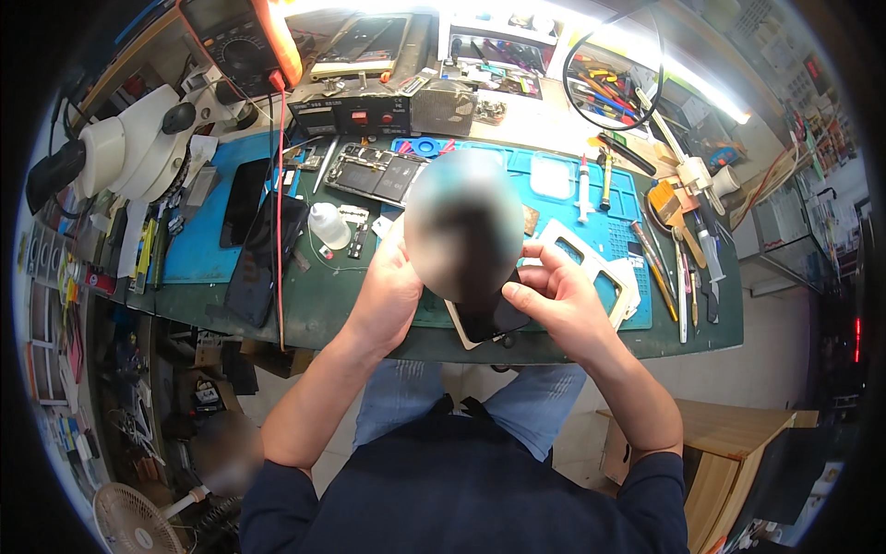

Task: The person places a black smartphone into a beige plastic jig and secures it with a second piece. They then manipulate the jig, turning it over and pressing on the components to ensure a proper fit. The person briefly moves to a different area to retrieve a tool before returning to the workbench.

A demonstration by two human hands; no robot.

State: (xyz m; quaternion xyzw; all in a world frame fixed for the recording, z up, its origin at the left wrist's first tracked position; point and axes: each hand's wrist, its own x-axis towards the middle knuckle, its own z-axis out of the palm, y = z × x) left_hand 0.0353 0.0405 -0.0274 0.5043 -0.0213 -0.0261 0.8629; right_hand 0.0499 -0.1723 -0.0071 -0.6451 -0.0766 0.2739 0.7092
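A black smartphone (489,319) lies between my hands at the bench's front edge, with a cream-coloured edge showing beneath it. My right hand (558,295) pinches the phone's right side, its thumb on the dark glass and the fingers bent behind. My left hand (389,288) is curled inward left of the phone, but its fingertips vanish behind a blurred oval patch that also hides the phone's upper part. Right of my right hand, a cream plastic frame (604,277) with cut-outs rests on the blue repair mat (637,319).
An opened phone (374,173) with bare internals lies behind my left hand, near a white squeeze bottle (329,226). Microscope (138,143) at left; power supply (351,115) behind. A red cable (281,231) crosses the dark phones at left. Tweezers, brushes and a syringe (711,254) lie right.
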